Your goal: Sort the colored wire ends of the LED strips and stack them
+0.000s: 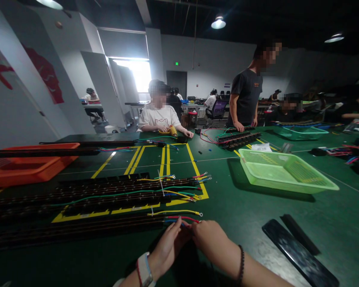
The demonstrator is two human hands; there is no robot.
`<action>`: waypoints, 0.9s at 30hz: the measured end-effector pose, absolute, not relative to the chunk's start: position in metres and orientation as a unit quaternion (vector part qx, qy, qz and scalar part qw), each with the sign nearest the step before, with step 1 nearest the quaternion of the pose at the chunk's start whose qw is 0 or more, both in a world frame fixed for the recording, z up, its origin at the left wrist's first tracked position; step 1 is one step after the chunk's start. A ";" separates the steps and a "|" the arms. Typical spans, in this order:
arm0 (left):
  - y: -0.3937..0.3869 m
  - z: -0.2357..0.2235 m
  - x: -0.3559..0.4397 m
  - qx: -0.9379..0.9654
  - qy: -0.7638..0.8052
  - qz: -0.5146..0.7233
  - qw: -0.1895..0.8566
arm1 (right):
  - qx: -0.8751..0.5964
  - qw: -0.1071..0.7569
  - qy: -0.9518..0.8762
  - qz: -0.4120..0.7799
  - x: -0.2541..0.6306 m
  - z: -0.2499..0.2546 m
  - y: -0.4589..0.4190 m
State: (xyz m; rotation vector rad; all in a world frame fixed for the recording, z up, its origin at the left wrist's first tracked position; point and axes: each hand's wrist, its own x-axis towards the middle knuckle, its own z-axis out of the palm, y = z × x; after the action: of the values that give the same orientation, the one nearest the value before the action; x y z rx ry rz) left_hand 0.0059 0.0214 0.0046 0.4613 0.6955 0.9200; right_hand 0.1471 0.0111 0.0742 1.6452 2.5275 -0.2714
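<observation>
At the table's near edge my left hand (pixel 170 243) is closed, thumb up, around blue and red wires at the end of a long black cable strip (pixel 113 227). My right hand (pixel 209 237) meets it, its fingers bent and pinched on the ends of those wires. The red wire (pixel 190 218) runs to the right fingertips; what lies between the hands is mostly hidden. Just beyond, a yellow wire (pixel 176 212) with a ring terminal (pixel 200 214) lies loose. More black strips (pixel 107 191), with yellow, green, red and blue wire ends, lie behind.
A light-green basket (pixel 287 185) stands at right, an orange tray (pixel 48 171) at left. A phone (pixel 299 253) and a black strip (pixel 300 235) lie at near right. Opposite, a seated person (pixel 160 115) has a yellow heat gun (pixel 172 130); another person (pixel 247 95) stands.
</observation>
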 end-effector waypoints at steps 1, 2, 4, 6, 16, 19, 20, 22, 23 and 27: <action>0.022 0.004 0.006 0.216 0.324 0.431 0.814 | 0.539 0.056 0.836 -0.086 0.148 0.073 0.012; 0.022 0.005 0.006 0.215 0.322 0.434 0.813 | 0.537 0.055 0.837 -0.084 0.149 0.072 0.013; 0.021 0.007 0.007 0.211 0.316 0.437 0.815 | 0.548 0.053 0.831 -0.085 0.152 0.076 0.015; 0.020 0.011 0.008 0.207 0.314 0.426 0.823 | 0.571 0.044 0.815 -0.088 0.157 0.081 0.017; 0.017 0.018 0.008 0.284 0.347 0.367 0.815 | 0.638 0.060 0.755 -0.142 0.165 0.074 0.031; 0.017 0.014 0.007 0.297 0.334 0.363 0.818 | 0.653 0.054 0.746 -0.119 0.163 0.068 0.033; 0.018 0.013 0.006 0.297 0.331 0.362 0.819 | 0.655 0.054 0.745 -0.113 0.164 0.066 0.033; 0.018 0.011 0.006 0.295 0.326 0.362 0.822 | 0.656 0.055 0.745 -0.107 0.165 0.064 0.034; 0.018 0.010 0.006 0.292 0.324 0.363 0.823 | 0.655 0.053 0.746 -0.106 0.167 0.063 0.034; 0.019 0.008 0.006 0.284 0.326 0.366 0.824 | 0.615 -0.027 0.783 -0.086 0.171 0.059 0.038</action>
State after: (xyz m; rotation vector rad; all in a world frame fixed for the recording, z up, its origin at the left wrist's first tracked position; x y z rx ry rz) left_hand 0.0059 0.0186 0.0082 0.6034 0.6922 0.7791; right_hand 0.1712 0.0384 0.0588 1.9661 2.5043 -0.2759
